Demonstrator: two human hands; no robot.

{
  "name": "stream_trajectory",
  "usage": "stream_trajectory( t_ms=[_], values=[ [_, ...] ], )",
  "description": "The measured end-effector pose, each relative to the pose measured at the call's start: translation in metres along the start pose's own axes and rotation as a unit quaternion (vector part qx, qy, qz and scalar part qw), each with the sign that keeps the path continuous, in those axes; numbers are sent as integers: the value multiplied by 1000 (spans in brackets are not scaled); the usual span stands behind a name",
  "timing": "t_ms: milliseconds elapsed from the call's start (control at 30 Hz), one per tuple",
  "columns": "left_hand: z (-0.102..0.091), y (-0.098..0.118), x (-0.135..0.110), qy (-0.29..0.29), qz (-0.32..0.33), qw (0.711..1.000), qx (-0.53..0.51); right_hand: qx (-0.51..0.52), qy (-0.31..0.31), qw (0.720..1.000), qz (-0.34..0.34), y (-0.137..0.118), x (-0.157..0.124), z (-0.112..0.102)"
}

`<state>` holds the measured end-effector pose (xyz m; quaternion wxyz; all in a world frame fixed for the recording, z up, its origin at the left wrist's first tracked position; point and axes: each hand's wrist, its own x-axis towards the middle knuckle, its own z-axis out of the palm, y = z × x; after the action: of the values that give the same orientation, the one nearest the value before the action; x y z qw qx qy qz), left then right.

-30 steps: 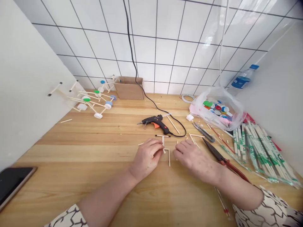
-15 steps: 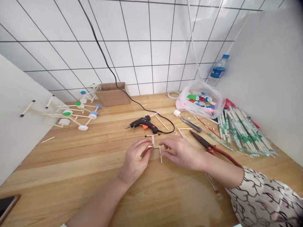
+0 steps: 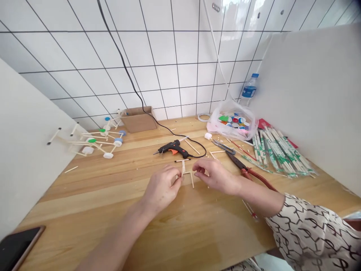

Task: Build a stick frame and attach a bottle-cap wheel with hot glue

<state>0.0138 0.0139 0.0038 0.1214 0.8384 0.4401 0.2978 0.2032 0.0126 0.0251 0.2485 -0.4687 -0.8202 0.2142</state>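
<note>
My left hand [image 3: 160,188] pinches a small frame of thin wooden sticks [image 3: 192,180] by its left side, between thumb and fingers. The frame has a right-angled leg on the right and an upright piece running up to a dark-tipped crossbar [image 3: 182,160]. Just right of it, my right hand [image 3: 216,176] hovers with fingers loosely bent and apart, touching nothing that I can see. Beyond both hands lies a black glue gun [image 3: 172,148] with an orange trigger. Part of the frame is hidden behind my left fingers.
Pliers [image 3: 239,163], snips [image 3: 224,146] and wrapped chopsticks [image 3: 278,150] lie to the right. Behind them are a bag of bottle caps [image 3: 232,124] and a water bottle [image 3: 249,90]. Stick-and-cap models [image 3: 98,141], a cardboard box [image 3: 139,119] and a phone [image 3: 21,244] are leftward.
My right hand has drawn back to the right, away from the stick frame's leg. My left hand keeps hold of the frame. The camera view has shifted.
</note>
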Motion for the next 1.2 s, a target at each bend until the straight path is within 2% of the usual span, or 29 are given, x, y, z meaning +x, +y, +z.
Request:
stream_trajectory(
  t_ms=[100,200,300,433,533,633,700,833,967,1200],
  values=[
    [-12,10,-9,-87,2,996,16,-46,-10,999,-3,11,-6,-2],
    [-14,22,-23,-148,64,986,31,-58,-20,998,-9,21,-11,5],
    [-8,30,-36,-208,121,968,77,-67,-33,997,-18,25,-14,15],
    [2,32,-43,-229,161,951,130,-81,-48,995,-40,21,-17,23],
    [7,28,-44,-227,165,953,111,-95,-49,993,-55,19,-18,23],
    [9,17,-44,-193,140,970,46,-93,-43,993,-57,18,-19,23],
    [7,5,-43,-151,107,983,2,-92,-40,993,-60,18,-20,23],
    [0,-18,-37,-83,-19,996,-27,-103,-42,991,-70,18,-21,22],
    [-2,-26,-31,-98,-67,992,-32,-114,-52,989,-73,20,-22,23],
    [1,-26,-30,-90,-81,992,-33,-110,-71,988,-86,23,-24,28]
  ],
)
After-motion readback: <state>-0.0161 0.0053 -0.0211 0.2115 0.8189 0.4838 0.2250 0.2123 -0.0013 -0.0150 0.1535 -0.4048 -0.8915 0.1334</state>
